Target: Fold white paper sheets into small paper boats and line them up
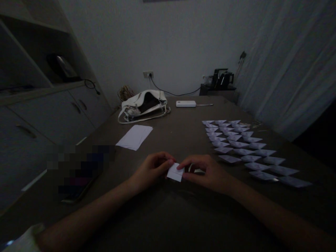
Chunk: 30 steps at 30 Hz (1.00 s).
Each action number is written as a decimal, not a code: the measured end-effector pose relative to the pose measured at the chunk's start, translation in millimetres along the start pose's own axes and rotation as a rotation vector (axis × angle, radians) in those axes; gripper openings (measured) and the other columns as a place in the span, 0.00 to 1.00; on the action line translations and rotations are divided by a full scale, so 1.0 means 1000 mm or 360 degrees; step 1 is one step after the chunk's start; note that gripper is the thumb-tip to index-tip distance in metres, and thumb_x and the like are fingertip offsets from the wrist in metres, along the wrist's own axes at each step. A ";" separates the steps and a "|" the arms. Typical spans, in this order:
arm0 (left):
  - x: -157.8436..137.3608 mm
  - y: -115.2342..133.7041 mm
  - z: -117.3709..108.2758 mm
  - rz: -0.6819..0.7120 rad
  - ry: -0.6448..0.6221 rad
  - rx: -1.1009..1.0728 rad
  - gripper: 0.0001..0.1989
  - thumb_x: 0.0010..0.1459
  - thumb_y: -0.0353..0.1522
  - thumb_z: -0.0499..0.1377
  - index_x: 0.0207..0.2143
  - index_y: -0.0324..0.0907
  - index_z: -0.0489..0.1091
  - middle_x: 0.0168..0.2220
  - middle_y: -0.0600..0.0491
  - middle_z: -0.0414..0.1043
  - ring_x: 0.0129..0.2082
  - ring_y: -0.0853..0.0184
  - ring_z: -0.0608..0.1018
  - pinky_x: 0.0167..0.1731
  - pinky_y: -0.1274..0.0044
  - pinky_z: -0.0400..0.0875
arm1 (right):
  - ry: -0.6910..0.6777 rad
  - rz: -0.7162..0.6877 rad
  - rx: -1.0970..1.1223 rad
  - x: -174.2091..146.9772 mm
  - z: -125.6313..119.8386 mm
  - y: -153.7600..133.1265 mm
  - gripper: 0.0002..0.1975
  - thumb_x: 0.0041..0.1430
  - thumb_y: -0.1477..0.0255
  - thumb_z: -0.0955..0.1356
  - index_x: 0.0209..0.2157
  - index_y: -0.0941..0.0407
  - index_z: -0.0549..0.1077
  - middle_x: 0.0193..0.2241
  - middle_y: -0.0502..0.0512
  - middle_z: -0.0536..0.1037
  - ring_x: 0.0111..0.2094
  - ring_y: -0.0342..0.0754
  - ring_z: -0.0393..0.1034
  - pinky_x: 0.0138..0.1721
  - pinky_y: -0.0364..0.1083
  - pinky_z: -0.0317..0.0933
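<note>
A small folded piece of white paper (174,173) is held between my two hands, just above the near middle of the table. My left hand (154,168) pinches its left edge, thumb on top. From the other side my right hand (206,171) grips the paper, with the index finger on its upper face and the thumb at its right edge. Rows of white folded paper boats (237,144) stand on the table to the right of my right hand. Beyond my left hand lies a loose stack of white paper sheets (135,137).
A white handbag (144,105) gapes at the table's far side, with a white power bank (186,104) and short cable beside it. At left lies a partly pixelated dark device (78,185). A black kettle (226,79) stands on a small cabinet behind. A curtain (286,70) hangs at right.
</note>
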State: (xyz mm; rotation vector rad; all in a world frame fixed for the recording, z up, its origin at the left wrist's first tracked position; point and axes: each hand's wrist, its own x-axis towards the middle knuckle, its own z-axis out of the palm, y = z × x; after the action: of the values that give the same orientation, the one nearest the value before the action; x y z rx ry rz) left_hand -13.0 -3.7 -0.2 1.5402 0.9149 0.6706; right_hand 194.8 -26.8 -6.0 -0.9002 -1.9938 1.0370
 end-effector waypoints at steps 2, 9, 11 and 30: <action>-0.001 0.001 0.000 0.0044 0.0016 -0.0059 0.15 0.55 0.39 0.58 0.39 0.38 0.66 0.26 0.56 0.69 0.22 0.75 0.69 0.21 0.83 0.61 | 0.0088 0.0004 -0.0006 0.001 0.000 0.001 0.08 0.54 0.71 0.69 0.37 0.56 0.75 0.32 0.53 0.77 0.30 0.41 0.70 0.32 0.41 0.65; -0.005 0.005 0.000 0.0201 0.0027 -0.0039 0.13 0.46 0.32 0.66 0.32 0.36 0.68 0.30 0.52 0.72 0.30 0.71 0.74 0.30 0.81 0.68 | 0.0310 -0.0035 0.0051 0.003 0.000 0.000 0.07 0.53 0.70 0.69 0.34 0.58 0.76 0.30 0.53 0.78 0.29 0.42 0.72 0.32 0.41 0.66; -0.006 0.006 0.000 0.0183 0.0057 0.0018 0.11 0.48 0.33 0.65 0.31 0.35 0.69 0.28 0.52 0.72 0.28 0.72 0.74 0.28 0.81 0.67 | 0.0338 -0.0045 0.0077 0.003 0.002 0.000 0.06 0.53 0.70 0.69 0.33 0.57 0.76 0.29 0.53 0.78 0.30 0.42 0.72 0.32 0.41 0.66; -0.006 0.004 0.005 0.0018 0.0029 -0.0192 0.20 0.50 0.32 0.64 0.46 0.38 0.69 0.35 0.50 0.77 0.32 0.69 0.78 0.33 0.78 0.72 | 0.0405 0.0007 0.0110 0.002 0.010 0.001 0.08 0.53 0.67 0.69 0.26 0.58 0.73 0.25 0.52 0.76 0.27 0.42 0.70 0.30 0.42 0.64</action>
State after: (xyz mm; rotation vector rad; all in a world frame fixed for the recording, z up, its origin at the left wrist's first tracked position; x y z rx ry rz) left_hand -11.3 -11.6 3.0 1.4350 0.8642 0.7359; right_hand 185.6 -29.1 -10.5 -0.9489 -1.7355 0.9373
